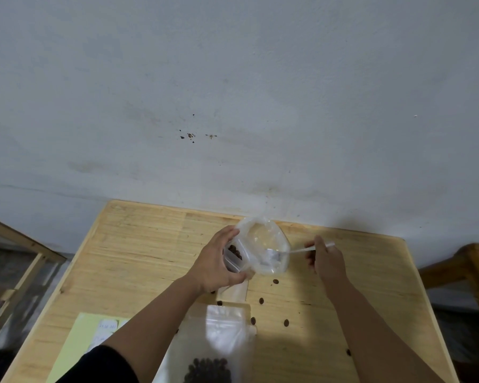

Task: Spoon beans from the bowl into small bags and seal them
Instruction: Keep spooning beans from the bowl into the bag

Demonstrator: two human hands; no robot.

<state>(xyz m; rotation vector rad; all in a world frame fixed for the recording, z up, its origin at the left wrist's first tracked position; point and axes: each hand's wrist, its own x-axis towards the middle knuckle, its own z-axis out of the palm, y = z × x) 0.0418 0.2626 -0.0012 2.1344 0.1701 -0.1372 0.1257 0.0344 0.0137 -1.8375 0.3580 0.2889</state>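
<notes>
Both forearms are bare from elbow to wrist. A black sleeve [103, 366] covers the left upper arm. Left hand [216, 261] and right hand [328, 261] wear no gloves, rings or watch.

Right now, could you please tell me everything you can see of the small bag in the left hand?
The small bag is clear, thin plastic with a zip strip across its mouth. It is held up off the wooden table, tilted, and a few dark beans show through its wall. The left hand grips it, fingers curled round its far side. It lies against the clear plastic bowl; whether its mouth is open is hard to tell.
</notes>
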